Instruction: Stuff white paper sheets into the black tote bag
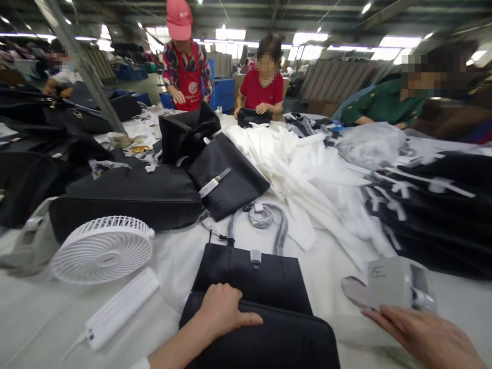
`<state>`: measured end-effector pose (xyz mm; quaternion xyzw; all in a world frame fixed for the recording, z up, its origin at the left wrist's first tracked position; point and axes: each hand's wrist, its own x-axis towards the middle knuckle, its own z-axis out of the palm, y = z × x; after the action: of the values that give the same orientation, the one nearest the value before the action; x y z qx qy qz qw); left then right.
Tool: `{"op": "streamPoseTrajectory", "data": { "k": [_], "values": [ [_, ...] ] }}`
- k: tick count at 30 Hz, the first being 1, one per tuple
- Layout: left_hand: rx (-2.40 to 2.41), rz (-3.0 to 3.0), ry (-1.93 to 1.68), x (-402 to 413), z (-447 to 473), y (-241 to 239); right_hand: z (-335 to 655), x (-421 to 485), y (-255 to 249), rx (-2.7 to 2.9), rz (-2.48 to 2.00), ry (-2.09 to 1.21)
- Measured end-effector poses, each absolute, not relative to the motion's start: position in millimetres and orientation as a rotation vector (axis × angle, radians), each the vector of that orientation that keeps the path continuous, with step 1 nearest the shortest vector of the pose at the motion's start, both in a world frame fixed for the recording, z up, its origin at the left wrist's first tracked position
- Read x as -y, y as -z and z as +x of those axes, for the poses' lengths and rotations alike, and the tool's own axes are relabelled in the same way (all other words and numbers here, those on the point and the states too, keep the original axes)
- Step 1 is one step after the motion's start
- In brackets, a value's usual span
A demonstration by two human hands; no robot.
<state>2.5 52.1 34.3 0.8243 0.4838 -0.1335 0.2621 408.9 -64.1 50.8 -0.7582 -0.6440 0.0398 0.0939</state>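
Note:
A black handbag (253,287) lies flat on the white table in front of me, its wrapped handles pointing away. My left hand (221,310) rests on the bag's near edge, fingers curled over it and thumb stretched along the top. My right hand (423,333) hovers at the lower right with fingers stretched out and holding nothing, its fingertips near a grey tool (388,289) that lies on the table.
A white desk fan (102,249) and a white power strip (121,307) sit at the left. Finished black bags (126,197) are piled behind them. White wrapping sheets (303,169) heap in the middle. Black bags with white strips (434,205) stack at the right. Several people work at the far side.

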Motion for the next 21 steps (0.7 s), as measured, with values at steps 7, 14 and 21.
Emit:
{"op": "streamPoseTrajectory", "data": {
  "k": [7,14,21],
  "values": [
    [-1.308,2.244,0.334,-51.9,0.8,-33.6,332.8,61.0,-90.7,2.001,-2.001,0.530],
    [-1.323,2.255,0.171,-49.4,2.6,-20.8,167.3,62.6,4.2,2.226,-1.431,0.152],
    [-1.398,2.192,-0.387,-19.5,-48.0,-42.2,180.0,47.5,44.2,2.325,-1.209,0.488]
  ]
}}
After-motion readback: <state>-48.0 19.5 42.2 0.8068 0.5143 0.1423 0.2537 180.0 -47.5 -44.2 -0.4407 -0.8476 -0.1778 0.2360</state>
